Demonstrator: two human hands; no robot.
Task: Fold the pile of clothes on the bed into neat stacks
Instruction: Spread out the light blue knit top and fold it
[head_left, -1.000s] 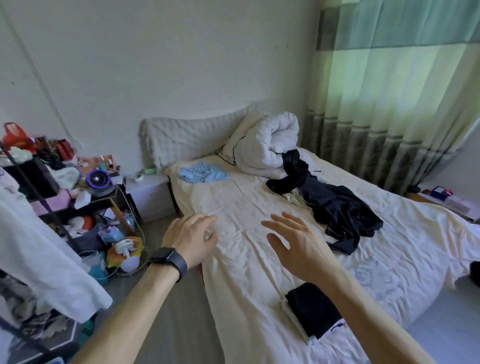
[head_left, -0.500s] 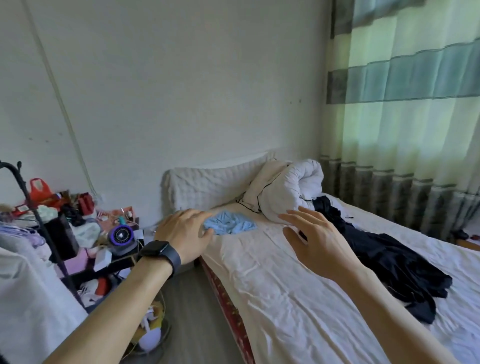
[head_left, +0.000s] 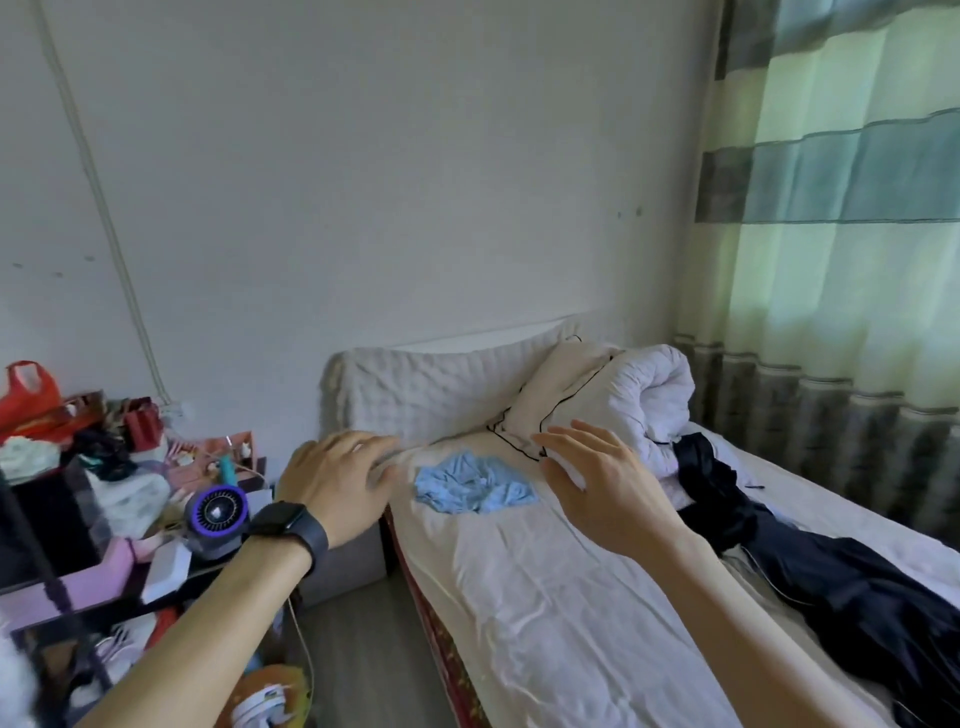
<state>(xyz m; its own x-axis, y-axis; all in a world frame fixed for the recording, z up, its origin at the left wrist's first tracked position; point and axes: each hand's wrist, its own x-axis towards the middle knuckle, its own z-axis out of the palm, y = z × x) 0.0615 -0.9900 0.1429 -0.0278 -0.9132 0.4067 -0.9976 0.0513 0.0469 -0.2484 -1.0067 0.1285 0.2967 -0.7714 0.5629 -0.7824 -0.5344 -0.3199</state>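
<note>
Both hands, left hand (head_left: 340, 480) and right hand (head_left: 605, 486), stayed empty with relaxed fingers but had advanced toward the crumpled blue garment (head_left: 474, 490) at frame center, so pickup looked imminent.

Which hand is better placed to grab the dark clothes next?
Probably right. The right hand is open beside the dark clothes, which lie along that forearm; the left hand sits beyond the blue garment, at the edge of the bed.

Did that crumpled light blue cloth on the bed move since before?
No. The crumpled light blue cloth still lies just left of the rolled white duvet; only the view shifted.
</note>
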